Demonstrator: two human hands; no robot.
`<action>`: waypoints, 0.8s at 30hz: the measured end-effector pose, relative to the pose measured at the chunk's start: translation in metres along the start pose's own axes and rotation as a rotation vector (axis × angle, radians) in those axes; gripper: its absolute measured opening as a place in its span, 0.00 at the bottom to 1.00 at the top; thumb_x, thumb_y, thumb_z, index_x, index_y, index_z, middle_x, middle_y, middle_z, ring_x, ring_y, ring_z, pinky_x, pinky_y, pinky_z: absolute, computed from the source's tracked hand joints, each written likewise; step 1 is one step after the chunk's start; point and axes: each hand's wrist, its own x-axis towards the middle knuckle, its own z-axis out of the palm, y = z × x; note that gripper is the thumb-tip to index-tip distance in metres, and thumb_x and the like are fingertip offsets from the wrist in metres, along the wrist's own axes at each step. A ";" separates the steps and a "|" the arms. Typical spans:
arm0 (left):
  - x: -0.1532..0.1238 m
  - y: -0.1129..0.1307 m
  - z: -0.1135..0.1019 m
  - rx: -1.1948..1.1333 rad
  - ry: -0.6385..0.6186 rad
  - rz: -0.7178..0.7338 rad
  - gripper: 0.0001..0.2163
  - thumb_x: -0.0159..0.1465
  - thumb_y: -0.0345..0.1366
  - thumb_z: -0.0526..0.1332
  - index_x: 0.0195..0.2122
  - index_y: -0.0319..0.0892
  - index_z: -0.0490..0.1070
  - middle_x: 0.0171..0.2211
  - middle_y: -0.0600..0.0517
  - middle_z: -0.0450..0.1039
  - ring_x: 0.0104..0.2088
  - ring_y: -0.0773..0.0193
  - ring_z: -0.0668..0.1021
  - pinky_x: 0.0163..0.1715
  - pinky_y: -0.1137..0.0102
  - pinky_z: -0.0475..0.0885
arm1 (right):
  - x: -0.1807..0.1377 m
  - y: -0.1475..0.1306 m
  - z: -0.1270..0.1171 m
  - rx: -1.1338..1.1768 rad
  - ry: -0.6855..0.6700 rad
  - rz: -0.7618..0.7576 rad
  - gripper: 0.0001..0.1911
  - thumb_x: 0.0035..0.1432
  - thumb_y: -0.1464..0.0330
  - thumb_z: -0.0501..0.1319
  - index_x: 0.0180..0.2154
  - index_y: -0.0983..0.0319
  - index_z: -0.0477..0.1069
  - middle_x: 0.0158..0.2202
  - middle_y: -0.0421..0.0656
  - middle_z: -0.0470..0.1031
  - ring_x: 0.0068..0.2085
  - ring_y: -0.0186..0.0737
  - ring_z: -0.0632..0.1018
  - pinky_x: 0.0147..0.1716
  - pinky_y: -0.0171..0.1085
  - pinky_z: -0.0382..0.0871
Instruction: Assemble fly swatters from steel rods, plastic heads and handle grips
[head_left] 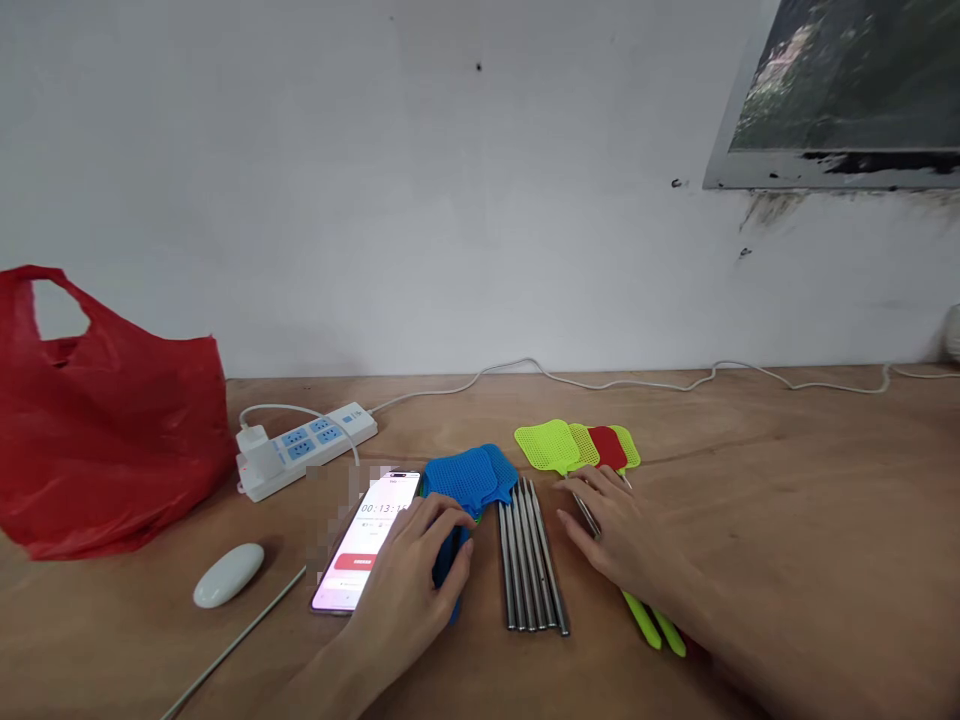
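Note:
Two fly swatters with blue mesh heads (465,482) lie left of the middle, a bit of green showing under them. My left hand (412,575) curls over their blue handles, thumb and forefinger on either side; the palm hides much of them. On the right, fly swatters with yellow-green heads (546,445) and one red head (607,448) overlap in a fan. Across their metal shafts rests my right hand (619,525), fingers stretched and thumb apart. Green handles (654,622) stick out below that wrist. Several metal rods (529,560) lie side by side between my hands.
A lit phone (367,545) lies against my left hand. Farther left are a white mouse (229,575), a thin pale rod (234,642), a power strip (311,448) and a red plastic bag (112,420). A white cable (622,383) runs along the wall.

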 end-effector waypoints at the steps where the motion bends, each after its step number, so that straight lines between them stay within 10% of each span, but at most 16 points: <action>1: -0.001 -0.002 0.001 0.027 0.003 0.000 0.08 0.69 0.35 0.53 0.43 0.45 0.71 0.46 0.46 0.73 0.43 0.52 0.75 0.43 0.57 0.71 | 0.000 -0.003 -0.002 0.030 -0.017 -0.048 0.13 0.65 0.70 0.56 0.49 0.58 0.71 0.49 0.49 0.76 0.49 0.53 0.75 0.48 0.50 0.68; 7: -0.002 -0.004 0.004 0.095 0.001 0.037 0.12 0.68 0.35 0.55 0.52 0.44 0.70 0.53 0.43 0.72 0.52 0.47 0.75 0.50 0.51 0.72 | -0.002 -0.020 -0.006 0.158 -0.150 -0.188 0.14 0.66 0.67 0.57 0.53 0.57 0.70 0.55 0.47 0.73 0.56 0.52 0.70 0.59 0.55 0.59; 24: -0.003 -0.007 0.007 0.238 -0.114 0.097 0.22 0.73 0.44 0.52 0.65 0.42 0.60 0.64 0.44 0.66 0.66 0.49 0.66 0.63 0.45 0.64 | -0.003 -0.026 -0.001 0.120 -0.151 0.052 0.07 0.49 0.76 0.60 0.31 0.59 0.69 0.26 0.41 0.72 0.33 0.45 0.72 0.35 0.40 0.61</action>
